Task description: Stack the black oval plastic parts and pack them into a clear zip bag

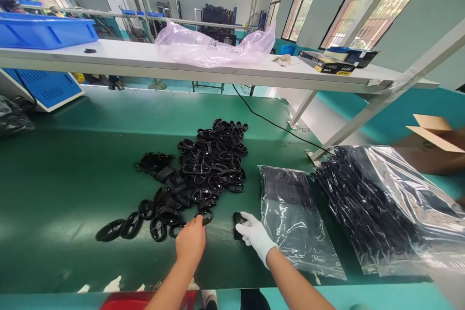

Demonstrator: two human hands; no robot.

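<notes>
White-gloved right fingers (245, 228) hold a black stack (237, 225); left fingers (198, 222) pinch a ring (208, 216).

A glossy black oval ring, plastic-looking (208, 217), is seen at the near right edge of a loose heap of similar black oval rings (214, 167), many of which are tilted and overlapped; its near end is partly hidden. To its right, apart from the heap, a compact, ribbed black stack (237, 219) is set lengthwise away from the viewer, its right side partly covered.
</notes>
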